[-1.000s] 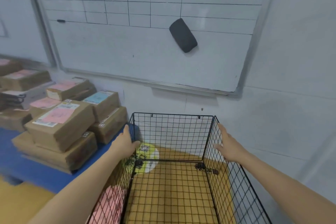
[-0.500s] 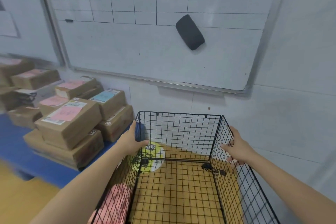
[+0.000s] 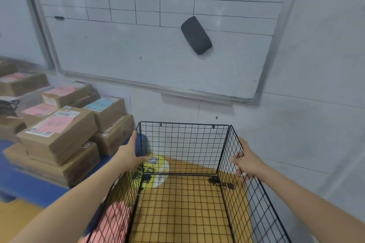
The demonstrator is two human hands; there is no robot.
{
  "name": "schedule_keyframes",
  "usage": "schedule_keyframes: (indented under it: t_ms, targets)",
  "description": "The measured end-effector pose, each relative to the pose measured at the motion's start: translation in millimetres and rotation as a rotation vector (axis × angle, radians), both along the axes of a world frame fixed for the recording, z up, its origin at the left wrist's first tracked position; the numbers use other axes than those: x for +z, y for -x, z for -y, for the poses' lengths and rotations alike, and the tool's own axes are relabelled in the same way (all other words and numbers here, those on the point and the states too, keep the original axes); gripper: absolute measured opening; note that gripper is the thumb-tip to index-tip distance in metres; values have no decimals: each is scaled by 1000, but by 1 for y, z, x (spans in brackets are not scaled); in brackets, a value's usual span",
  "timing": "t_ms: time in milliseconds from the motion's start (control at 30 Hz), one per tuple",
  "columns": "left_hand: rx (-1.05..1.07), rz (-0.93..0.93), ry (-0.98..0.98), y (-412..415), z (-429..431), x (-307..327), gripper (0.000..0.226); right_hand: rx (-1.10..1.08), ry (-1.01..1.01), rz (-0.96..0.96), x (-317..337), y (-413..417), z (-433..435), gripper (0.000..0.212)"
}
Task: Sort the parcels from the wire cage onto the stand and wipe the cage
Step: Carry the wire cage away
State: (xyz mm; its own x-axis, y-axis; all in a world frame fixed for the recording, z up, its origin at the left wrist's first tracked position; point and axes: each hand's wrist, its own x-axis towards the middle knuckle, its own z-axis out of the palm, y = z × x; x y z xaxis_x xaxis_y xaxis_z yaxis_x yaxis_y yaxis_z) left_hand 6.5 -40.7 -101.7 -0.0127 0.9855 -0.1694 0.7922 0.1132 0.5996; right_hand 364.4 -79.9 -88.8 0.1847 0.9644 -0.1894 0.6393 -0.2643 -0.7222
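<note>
Two rims of wire cage (image 3: 183,144) gripped | left hand (image 3: 129,157) | right hand (image 3: 247,162) | parcels (image 3: 57,134) left

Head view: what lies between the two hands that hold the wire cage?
Only the empty inside of the wire cage, with its mesh floor, lies between the left hand and the right hand, as the head view shows.

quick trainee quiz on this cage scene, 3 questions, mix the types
1. True or false: a parcel lies inside the black wire cage.
2. Where are the brown cardboard parcels stacked? A left of the cage; B right of it; C inside it.
3. Fill in: the left hand and the right hand each grip a side ___ of the cage.
Key: 1 false; 2 A; 3 wall
</note>
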Motion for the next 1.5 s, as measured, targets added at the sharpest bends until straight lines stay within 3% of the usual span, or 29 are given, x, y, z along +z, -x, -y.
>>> schedule_keyframes:
  t_ms: [167,333,567,800,1500]
  targets:
    - [20,-37,-26,6,8,1,113,61,-19,60,22,4,7,87]
    - [32,16,-118,10,22,47,110,84,-110,34,69,5,3,90]
    - [88,-85,-131,31,66,84,108,130,-88,-14,81,29,31,94]
    - [146,-4,-171,43,108,85,109,133,-148,-22,102,41,64,93]
    - [213,40,-401,119,255,184,107,253,-391,5,201,111,181,91]
